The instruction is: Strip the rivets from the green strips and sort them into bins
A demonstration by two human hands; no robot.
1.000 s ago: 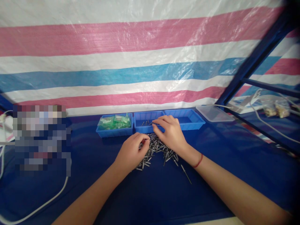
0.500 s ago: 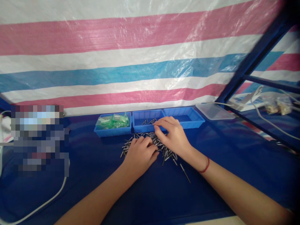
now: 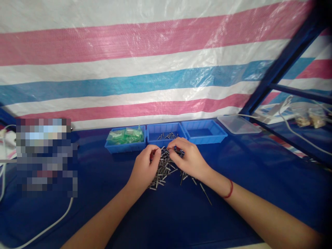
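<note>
Left hand (image 3: 145, 167) working at 9 o'clock of the pile; thumb and forefinger are pinching a metal pin (image 3: 162, 148), only its pale end showing. Right hand (image 3: 190, 157) is curling over the pile's 3 o'clock side, thumb and fingers bent close; cannot tell whether it is gripping anything. Red cord (image 3: 230, 190) circling that wrist. Pile of pins (image 3: 163, 169) is lying loose on the blue tabletop (image 3: 166, 214), between and under both hands. One stray pin (image 3: 205, 194) is resting apart at 4 o'clock. Middle bin (image 3: 155, 142) is sitting at 12 o'clock, several pins (image 3: 169, 136) lying inside. Left bin (image 3: 124, 148), at 10 o'clock, is holding green packets (image 3: 133, 134). Right bin (image 3: 207, 139) is standing toward 1 o'clock; clear lid (image 3: 240, 125) lying flat beyond, at 2.
</note>
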